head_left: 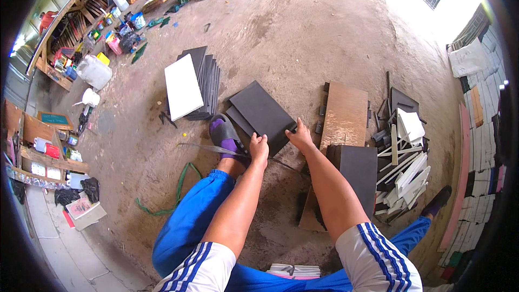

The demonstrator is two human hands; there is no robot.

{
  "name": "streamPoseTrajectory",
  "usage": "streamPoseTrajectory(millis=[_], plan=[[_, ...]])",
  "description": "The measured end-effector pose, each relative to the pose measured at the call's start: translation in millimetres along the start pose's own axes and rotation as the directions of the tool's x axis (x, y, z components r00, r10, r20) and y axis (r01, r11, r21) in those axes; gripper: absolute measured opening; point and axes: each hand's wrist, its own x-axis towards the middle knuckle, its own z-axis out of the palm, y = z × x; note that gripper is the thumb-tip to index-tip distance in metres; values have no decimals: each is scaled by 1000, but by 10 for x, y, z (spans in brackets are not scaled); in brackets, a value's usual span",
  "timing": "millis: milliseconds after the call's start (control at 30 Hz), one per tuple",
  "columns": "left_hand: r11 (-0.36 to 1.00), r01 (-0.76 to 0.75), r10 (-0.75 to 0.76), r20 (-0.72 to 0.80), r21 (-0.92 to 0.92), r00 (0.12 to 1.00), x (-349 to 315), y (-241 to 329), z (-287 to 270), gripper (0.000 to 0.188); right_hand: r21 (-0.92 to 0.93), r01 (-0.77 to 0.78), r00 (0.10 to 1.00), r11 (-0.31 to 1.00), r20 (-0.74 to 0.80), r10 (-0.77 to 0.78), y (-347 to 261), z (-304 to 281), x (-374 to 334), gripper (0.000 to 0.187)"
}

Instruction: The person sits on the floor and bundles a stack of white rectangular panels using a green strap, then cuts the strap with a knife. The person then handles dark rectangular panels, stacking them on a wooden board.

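Note:
A stack of flat black boards [259, 107] lies on the floor in front of me, its upper boards turned slightly against those below. My right hand [299, 135] grips the near right corner of this stack, thumb on top; the other fingers are partly hidden. Just to its left, my left hand [259, 148] is closed beside the stack's near edge. A thin grey strap [208, 147] runs out from under that fist and crosses over my left shoe [222, 132]. Another length of dark strap shows on the floor between my forearms.
Farther left stands a fanned stack of black boards [211, 84] with a white board [184, 86] on it. Right are a brown board [346, 111], a black block-like stack [354, 173] and a heap of white and black offcuts [411, 178]. A green strap [180, 186] lies near my left knee.

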Motion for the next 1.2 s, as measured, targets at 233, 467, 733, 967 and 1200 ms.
streamPoseTrajectory(millis=[233, 467, 733, 967, 1200], plan=[[995, 28, -18, -97, 96, 995, -443, 331, -173, 63, 108, -213, 965, 971, 182, 191, -536, -456, -250, 72], [950, -267, 288, 124, -161, 950, -1096, 484, -184, 63, 121, 103, 987, 987, -135, -87, -743, -1321, -715, 73], [887, -448, 457, 349, -111, 818, -2250, 762, 312, 61, 268, 200, 892, 942, -447, -62, 257, -2084, -1994, 76], [695, -691, 583, 405, 201, 704, -3015, 307, 544, 62, 181, 16, 825, 983, -558, 90, 976, -2113, -2801, 77], [632, -725, 597, 423, 274, 681, -3118, 81, 614, 68, 86, -73, 839, 994, -534, 108, 1253, -2001, -2867, 79]])
